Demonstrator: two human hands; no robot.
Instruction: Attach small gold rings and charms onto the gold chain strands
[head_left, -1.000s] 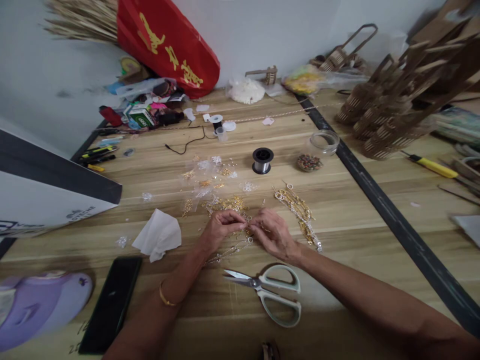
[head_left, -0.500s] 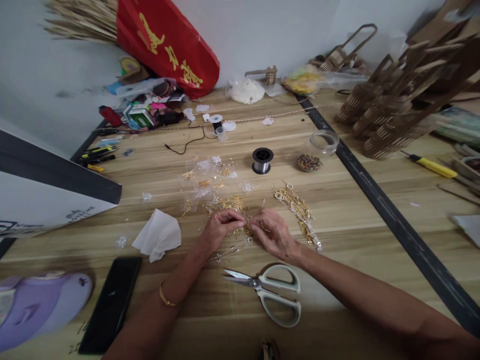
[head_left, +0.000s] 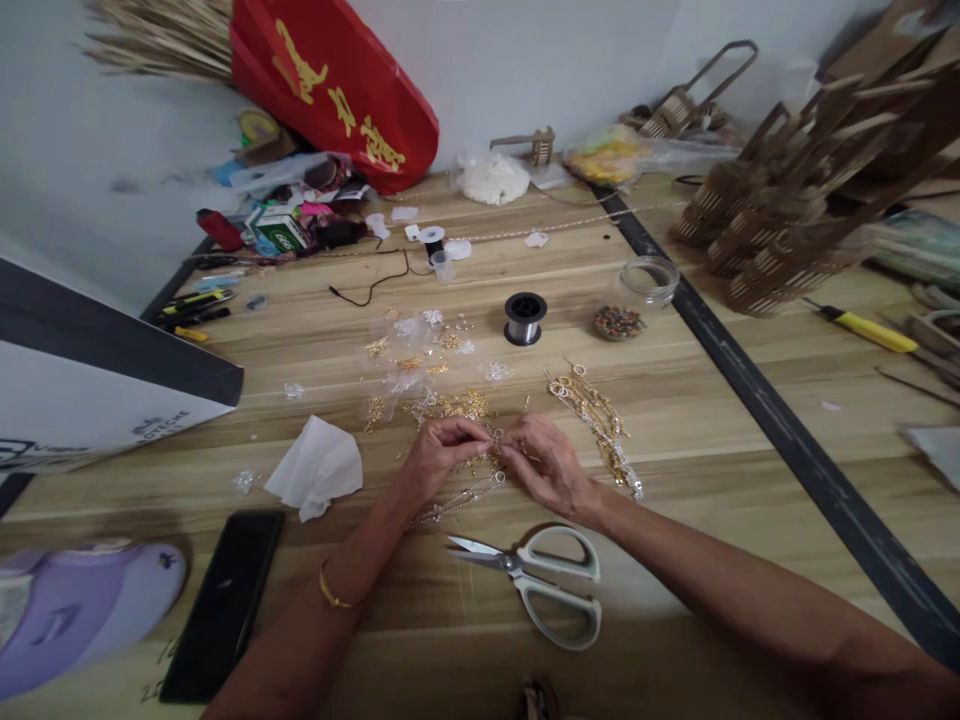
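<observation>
My left hand (head_left: 444, 455) and my right hand (head_left: 546, 462) meet fingertip to fingertip at the table's middle, both pinched. Between the tips is something tiny, perhaps a small ring, too small to make out. Gold and silver beads (head_left: 469, 405) lie loose just behind and under the fingers. A silver chain (head_left: 457, 502) with a ring at its end rests below my left hand. To the right of my right hand lies a bundle of gold and silver chains (head_left: 600, 425). White-handled scissors (head_left: 517, 568), slightly open, lie nearer to me, below the hands.
A spool of clear line (head_left: 524, 322) stands behind the beads, with a jar of coloured beads (head_left: 621, 318) to its right. At left are a crumpled white tissue (head_left: 318, 470) and a black phone (head_left: 225, 605). Small woven baskets (head_left: 780, 240) crowd the back right.
Both hands keep nearly the same place and pinch. The view has shifted very slightly; nothing else visibly differs.
</observation>
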